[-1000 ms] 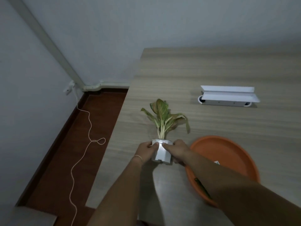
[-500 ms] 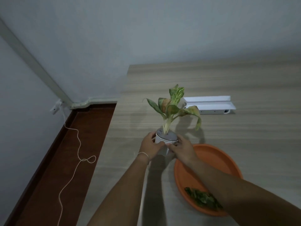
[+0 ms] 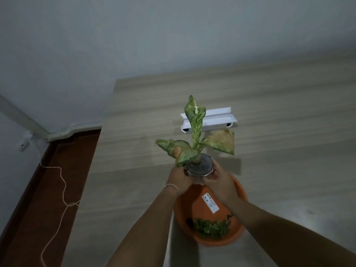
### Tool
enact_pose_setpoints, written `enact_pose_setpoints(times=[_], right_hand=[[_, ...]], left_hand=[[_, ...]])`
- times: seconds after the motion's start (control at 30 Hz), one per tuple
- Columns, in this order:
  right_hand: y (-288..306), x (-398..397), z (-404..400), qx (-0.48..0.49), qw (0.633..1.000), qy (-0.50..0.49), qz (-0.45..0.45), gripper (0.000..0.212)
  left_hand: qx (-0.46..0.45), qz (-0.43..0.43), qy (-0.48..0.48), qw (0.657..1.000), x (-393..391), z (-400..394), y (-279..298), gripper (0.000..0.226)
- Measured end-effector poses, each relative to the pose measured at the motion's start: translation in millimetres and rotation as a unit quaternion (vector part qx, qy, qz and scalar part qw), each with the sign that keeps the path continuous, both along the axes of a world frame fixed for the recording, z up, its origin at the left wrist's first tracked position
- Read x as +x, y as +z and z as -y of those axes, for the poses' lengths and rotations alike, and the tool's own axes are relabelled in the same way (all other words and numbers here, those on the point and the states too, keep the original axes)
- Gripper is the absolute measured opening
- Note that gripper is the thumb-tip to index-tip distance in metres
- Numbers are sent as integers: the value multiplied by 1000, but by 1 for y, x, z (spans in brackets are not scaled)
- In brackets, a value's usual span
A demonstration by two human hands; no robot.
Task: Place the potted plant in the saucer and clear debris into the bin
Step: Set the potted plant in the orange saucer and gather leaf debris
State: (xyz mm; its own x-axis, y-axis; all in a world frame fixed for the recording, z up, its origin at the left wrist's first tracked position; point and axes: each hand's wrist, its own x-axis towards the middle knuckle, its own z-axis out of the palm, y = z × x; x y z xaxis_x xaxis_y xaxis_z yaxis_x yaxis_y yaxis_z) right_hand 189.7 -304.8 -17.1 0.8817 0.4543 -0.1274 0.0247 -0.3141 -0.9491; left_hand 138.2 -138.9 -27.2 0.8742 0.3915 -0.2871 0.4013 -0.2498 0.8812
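A small potted plant (image 3: 195, 139) with mottled green and yellow leaves stands upright in a white pot (image 3: 199, 166) with dark soil. My left hand (image 3: 178, 179) grips the pot's left side and my right hand (image 3: 220, 180) grips its right side. The pot is held above the far rim of an orange saucer (image 3: 192, 201). A white label (image 3: 210, 204) is stuck inside the saucer. Green leaf debris (image 3: 211, 228) lies in the saucer's near part. My arms hide part of the saucer.
A white open box-like object (image 3: 213, 120) lies on the wooden table (image 3: 279, 151) behind the plant. The table's left edge drops to a red-brown floor (image 3: 48, 189) with a thin white cord (image 3: 61, 189). A grey wall stands behind. No bin is in view.
Both hands have lifted the pot and carried it right, from the table left of the saucer to above the saucer's far rim. The view has shifted, showing more wall.
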Motion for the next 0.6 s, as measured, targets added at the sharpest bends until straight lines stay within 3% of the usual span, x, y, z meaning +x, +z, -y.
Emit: enact_pose_setpoints(times=[0.13,0.17,0.3,0.4,0.47,0.6], right_hand=[[-17,-6,12,-9,998,-56,-25,28],[-19,-8,14,-10,998,-63,-22,26],[-22,-16,25,-74,995,-24,61,58],[-20,-24,30,-85,996,-19,35,42],[-20,-28,33,-38,998,-44,-15,29],[-22,-31,33,-7,998,-53,-22,28]], left_hand=[[66,-29,-52,996,-1,6,-7,50],[73,-33,-68,994,-2,7,-7,52],[133,-41,-96,986,-10,13,-11,46],[151,-99,-121,976,-15,13,-29,53],[152,-138,-134,969,-16,13,-39,57],[106,-162,-129,973,-17,12,-37,57]])
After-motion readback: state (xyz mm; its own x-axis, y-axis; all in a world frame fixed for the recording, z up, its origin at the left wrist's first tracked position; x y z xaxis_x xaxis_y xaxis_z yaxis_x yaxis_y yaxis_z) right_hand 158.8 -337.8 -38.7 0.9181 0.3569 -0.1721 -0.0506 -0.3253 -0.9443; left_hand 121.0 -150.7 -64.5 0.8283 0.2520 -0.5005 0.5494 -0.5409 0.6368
